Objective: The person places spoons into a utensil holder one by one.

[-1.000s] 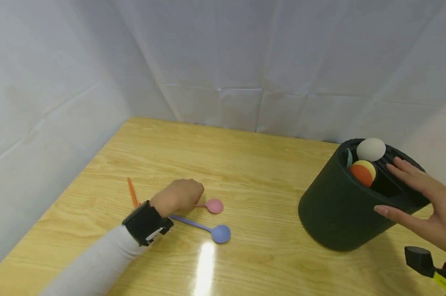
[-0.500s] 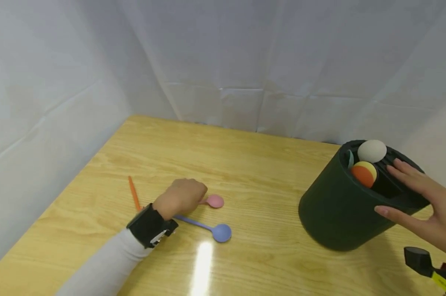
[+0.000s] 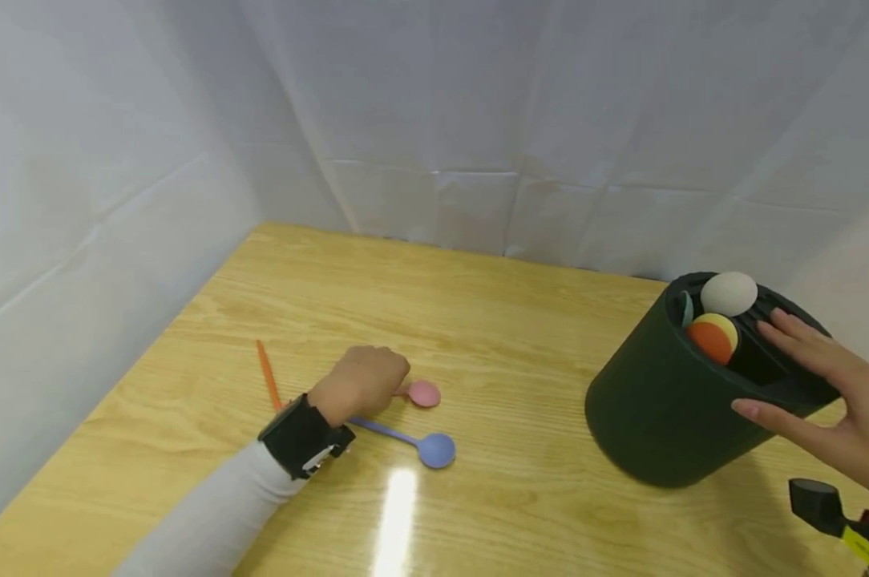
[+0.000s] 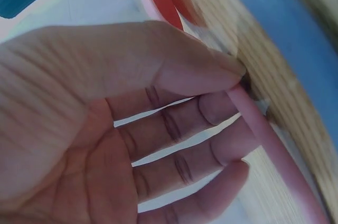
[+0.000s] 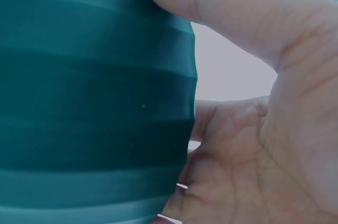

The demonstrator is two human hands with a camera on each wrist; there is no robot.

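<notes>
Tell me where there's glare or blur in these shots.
Head view: sharp, with a bright streak of glare on the table just below the blue spoon. Left wrist view: the left hand is fairly clear, the pink spoon soft and blurred. Right wrist view: the dark green holder is close and soft-edged.

A light wooden table (image 3: 521, 320) stands against creased white cloth walls (image 3: 434, 120). On it lie a thin orange stick (image 3: 267, 373) and a periwinkle round-headed spoon (image 3: 423, 445), well apart from a black-and-yellow tool (image 3: 834, 521) at the near right edge.
</notes>
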